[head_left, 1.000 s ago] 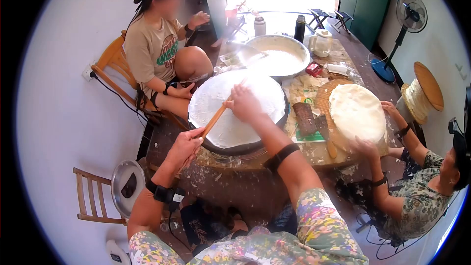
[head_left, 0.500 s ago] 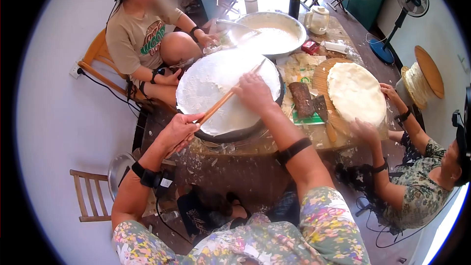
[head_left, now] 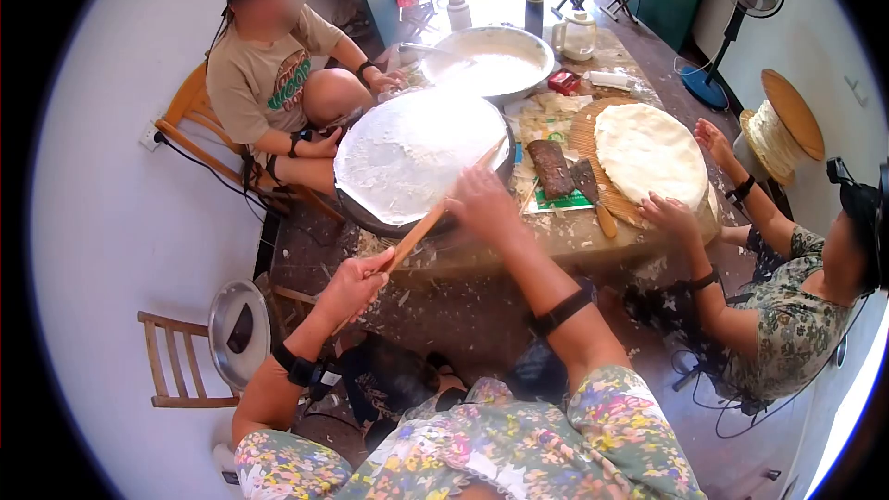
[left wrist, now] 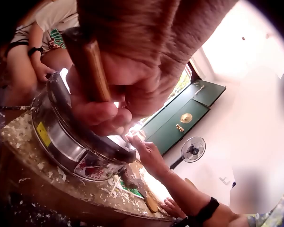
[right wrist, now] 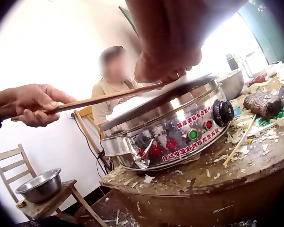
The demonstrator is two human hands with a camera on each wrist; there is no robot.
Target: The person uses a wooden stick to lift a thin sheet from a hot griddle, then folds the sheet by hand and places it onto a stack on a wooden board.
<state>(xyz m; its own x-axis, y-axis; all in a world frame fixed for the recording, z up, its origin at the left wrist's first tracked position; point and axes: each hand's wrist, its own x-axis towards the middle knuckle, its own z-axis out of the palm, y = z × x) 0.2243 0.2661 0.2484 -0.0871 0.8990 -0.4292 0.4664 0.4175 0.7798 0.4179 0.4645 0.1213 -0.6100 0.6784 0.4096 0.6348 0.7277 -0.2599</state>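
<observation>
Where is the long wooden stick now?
In the head view, the long stick slants over the right side of the griddle, gripped by the left hand near its lower end, with the right hand farther up.

Long, light-brown wooden stick (head_left: 419, 236), slanting across the near right edge of a round electric griddle (right wrist: 175, 130) with shiny silver sides and a black knob (right wrist: 223, 114). Gripped by the left hand (head_left: 352, 289) outside that edge, touched by the right hand (head_left: 486, 208) above the griddle. Thin, roughly round white sheet (head_left: 407, 148), spread flat over the griddle's top, patchy in texture.
</observation>
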